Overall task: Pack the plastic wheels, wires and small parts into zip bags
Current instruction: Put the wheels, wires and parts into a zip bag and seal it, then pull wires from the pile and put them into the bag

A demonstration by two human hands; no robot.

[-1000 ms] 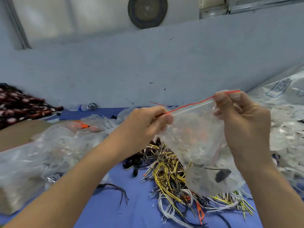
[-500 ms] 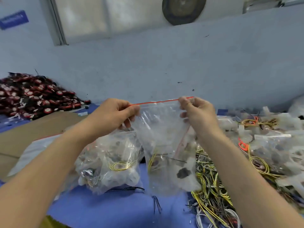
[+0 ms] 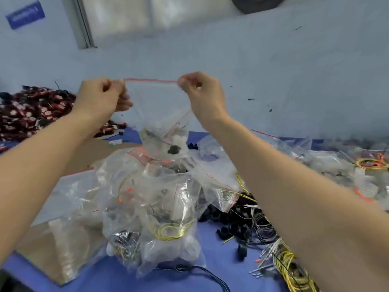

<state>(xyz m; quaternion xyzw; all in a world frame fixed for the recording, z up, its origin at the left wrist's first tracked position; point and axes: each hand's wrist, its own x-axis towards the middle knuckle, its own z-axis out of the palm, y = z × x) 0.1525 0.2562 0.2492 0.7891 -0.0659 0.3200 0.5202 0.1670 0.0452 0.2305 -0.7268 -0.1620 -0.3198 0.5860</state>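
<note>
- 2 hands, 1 zip bag (image 3: pixel 160 106): the left hand (image 3: pixel 101 98) and right hand (image 3: pixel 202 93) each pinch 1 top corner, fingers curled; the bag hangs in the air below the grip.
- Bag: thin, clear, crinkled film. 1 red seal strip (image 3: pixel 150 80) is taut between the 2 pinches. Small white and dark parts are bunched at the bottom.
- Directly under the grip: heap of filled clear bags (image 3: pixel 160 199), count unclear, on a blue table cover (image 3: pixel 212 245).
- Below and right of the grip: tangled yellow, black and white wires (image 3: pixel 288 266).

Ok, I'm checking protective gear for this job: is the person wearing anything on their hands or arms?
No. Left hand and right hand are ungloved; left forearm and right forearm are bare, with no sleeves, watch or bracelet. Blur hides any rings.
</note>
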